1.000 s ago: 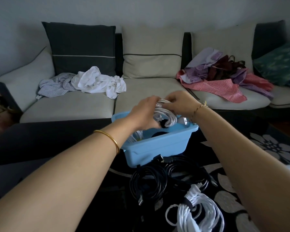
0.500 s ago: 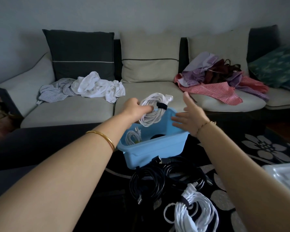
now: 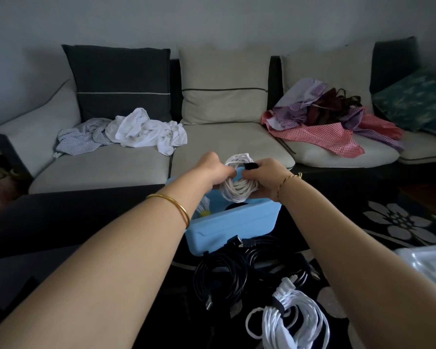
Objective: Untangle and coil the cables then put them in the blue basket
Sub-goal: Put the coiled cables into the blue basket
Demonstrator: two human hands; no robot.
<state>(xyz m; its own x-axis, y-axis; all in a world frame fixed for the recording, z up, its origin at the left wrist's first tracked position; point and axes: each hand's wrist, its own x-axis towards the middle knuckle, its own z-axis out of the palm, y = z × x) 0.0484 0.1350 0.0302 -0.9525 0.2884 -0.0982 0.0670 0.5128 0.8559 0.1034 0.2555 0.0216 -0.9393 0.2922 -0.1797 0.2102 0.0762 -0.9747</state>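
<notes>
A coiled white cable [image 3: 238, 187] bound by a black strap hangs just above the blue basket [image 3: 233, 226]. My left hand [image 3: 215, 170] grips the coil's left side and my right hand [image 3: 266, 178] grips its right side at the strap. Inside the basket, another white cable [image 3: 204, 207] and a dark shape show partly under my arms. On the floor in front of the basket lie coiled black cables [image 3: 239, 269], and nearer me a strapped white cable coil [image 3: 291, 322].
A long sofa [image 3: 227, 147] stands behind the basket with a white and grey cloth pile [image 3: 126, 133] on the left and red checked clothes [image 3: 322, 124] on the right. A flowered black rug [image 3: 398, 222] covers the floor. A pale tray edge [image 3: 428, 260] shows at right.
Half a second ago only my left hand held the white coil, raised above the basket, with my right hand open beside it. Now my right hand has closed on the coil too.
</notes>
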